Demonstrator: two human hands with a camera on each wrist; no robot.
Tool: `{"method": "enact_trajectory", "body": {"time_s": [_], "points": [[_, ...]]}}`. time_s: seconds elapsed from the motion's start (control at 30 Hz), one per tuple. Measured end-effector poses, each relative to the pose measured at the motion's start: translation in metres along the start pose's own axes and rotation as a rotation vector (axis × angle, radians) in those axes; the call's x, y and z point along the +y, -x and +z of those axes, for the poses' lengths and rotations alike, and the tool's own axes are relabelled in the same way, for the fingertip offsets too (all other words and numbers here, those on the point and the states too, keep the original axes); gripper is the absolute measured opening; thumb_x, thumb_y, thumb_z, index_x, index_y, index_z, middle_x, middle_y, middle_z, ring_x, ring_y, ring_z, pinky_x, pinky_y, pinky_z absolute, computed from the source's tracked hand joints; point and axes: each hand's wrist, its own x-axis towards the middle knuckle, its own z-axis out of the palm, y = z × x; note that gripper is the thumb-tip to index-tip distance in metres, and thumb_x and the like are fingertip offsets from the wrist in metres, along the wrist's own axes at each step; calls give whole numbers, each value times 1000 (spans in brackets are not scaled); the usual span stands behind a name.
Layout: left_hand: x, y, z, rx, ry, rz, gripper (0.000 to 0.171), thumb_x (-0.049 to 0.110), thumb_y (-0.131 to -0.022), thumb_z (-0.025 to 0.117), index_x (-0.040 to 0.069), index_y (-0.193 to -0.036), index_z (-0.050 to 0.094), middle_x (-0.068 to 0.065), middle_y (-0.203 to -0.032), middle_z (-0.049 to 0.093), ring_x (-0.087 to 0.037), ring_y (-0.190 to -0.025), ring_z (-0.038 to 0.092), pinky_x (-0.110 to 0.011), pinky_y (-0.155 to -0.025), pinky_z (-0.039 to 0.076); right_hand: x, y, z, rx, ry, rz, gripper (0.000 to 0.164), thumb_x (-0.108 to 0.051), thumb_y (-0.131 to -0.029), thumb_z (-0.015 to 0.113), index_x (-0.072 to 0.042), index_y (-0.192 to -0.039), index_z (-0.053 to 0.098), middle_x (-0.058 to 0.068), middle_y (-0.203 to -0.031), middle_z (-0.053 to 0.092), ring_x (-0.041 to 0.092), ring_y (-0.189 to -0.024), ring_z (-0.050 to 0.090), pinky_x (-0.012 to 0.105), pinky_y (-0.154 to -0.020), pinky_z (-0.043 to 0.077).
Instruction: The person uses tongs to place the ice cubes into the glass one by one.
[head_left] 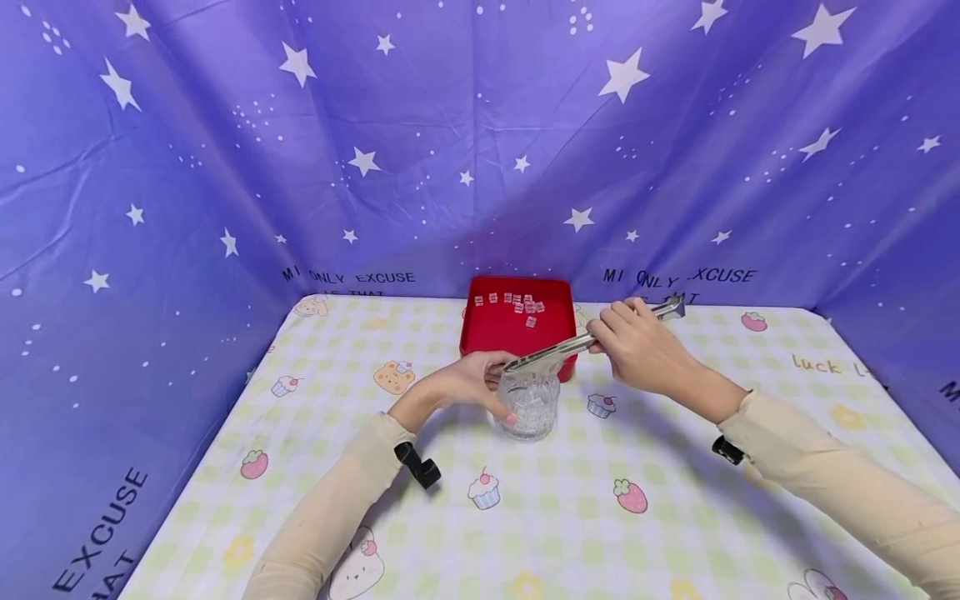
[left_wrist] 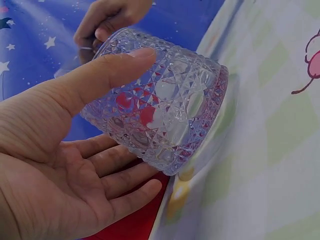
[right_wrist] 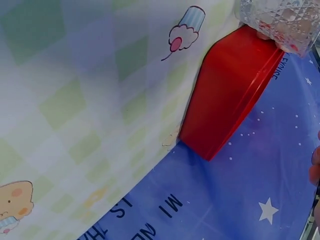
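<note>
A clear, diamond-patterned drinking glass (head_left: 534, 410) stands on the tablecloth near the middle. My left hand (head_left: 467, 383) holds it from the left side. In the left wrist view the thumb lies across the near wall of the glass (left_wrist: 165, 100), with the other fingers at its far side. My right hand (head_left: 647, 348) grips a pair of metal tongs (head_left: 572, 344), slanted down to the left. Their lower end overlaps the glass's rim in the head view. At the right wrist view's edge only a bit of the right hand's fingers shows.
Directly behind the glass sits a red tray (head_left: 491, 335) with several small clear cubes (head_left: 530, 322) on its floor. The checked tablecloth (head_left: 555, 533) carries printed cupcakes and strawberries. A purple star-patterned curtain (head_left: 420, 183) surrounds the table's back and sides.
</note>
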Motion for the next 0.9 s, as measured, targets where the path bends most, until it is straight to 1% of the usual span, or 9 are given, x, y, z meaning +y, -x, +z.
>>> {"method": "enact_trajectory", "body": {"time_s": [0.23, 0.33, 0.47, 0.6, 0.73, 0.77, 0.8, 0.87, 0.9], "points": [[0, 1, 1, 18, -7, 4, 78, -2, -70, 89, 3, -139, 55, -12, -140, 62, -24, -131, 59, -34, -114, 48, -2, 1, 2, -9, -7, 0, 43, -31, -112, 34, -2, -86, 55, 8, -71, 47, 28, -68, 46, 43, -69, 42], [0, 2, 0, 18, -12, 14, 78, -2, -70, 90, 2, -139, 55, -11, -139, 63, -23, -128, 61, -36, -113, 48, -2, 0, 3, -6, -4, -6, 43, -31, -112, 34, -2, -87, 55, 8, -71, 48, 29, -67, 46, 44, -69, 43], [0, 3, -1, 14, -25, 44, 77, -2, -70, 90, 2, -140, 57, -12, -138, 65, -21, -124, 63, -37, -112, 49, -1, -2, 3, 1, 5, -14, 43, -30, -112, 34, -2, -87, 55, 9, -71, 48, 29, -67, 46, 44, -69, 43], [1, 3, -2, 19, -44, 64, 77, -2, -69, 90, 3, -140, 59, -12, -137, 67, -18, -119, 64, -36, -110, 50, 0, -4, 3, 12, 10, -11, 42, -30, -112, 35, -2, -88, 56, 9, -71, 48, 30, -68, 46, 44, -68, 42], [1, 3, -3, 32, -58, 49, 76, 0, -69, 91, 5, -138, 61, -10, -135, 67, -15, -113, 62, -31, -106, 52, 2, -6, 3, 7, 13, 5, 43, -31, -112, 34, -1, -91, 57, 10, -73, 49, 31, -71, 48, 45, -69, 43], [1, 3, -4, 36, -60, 40, 75, 0, -69, 91, 4, -137, 62, -10, -134, 67, -15, -112, 62, -30, -105, 52, 2, -7, 2, 4, 16, 10, 43, -31, -112, 34, -1, -91, 57, 10, -73, 50, 31, -71, 49, 45, -69, 43], [1, 3, -3, 43, -62, 29, 67, 1, -69, 91, 3, -130, 64, -9, -126, 68, -15, -107, 60, -28, -100, 52, 2, -7, 3, 5, 17, 13, 43, -31, -112, 35, -1, -91, 57, 10, -73, 50, 31, -71, 49, 45, -69, 43], [1, 4, -3, 43, -50, 17, 60, 0, -69, 91, 0, -124, 65, -7, -116, 67, -14, -102, 57, -25, -96, 52, 3, -9, 2, -7, 28, 22, 43, -31, -112, 35, 0, -92, 57, 11, -73, 50, 32, -70, 49, 45, -69, 43], [1, 4, -3, 42, -43, 13, 59, 0, -70, 90, 0, -122, 64, -6, -114, 66, -13, -101, 57, -24, -95, 52, 4, -10, 2, -5, 33, 24, 43, -31, -112, 35, 0, -92, 57, 11, -73, 50, 32, -70, 49, 45, -68, 43]]}}
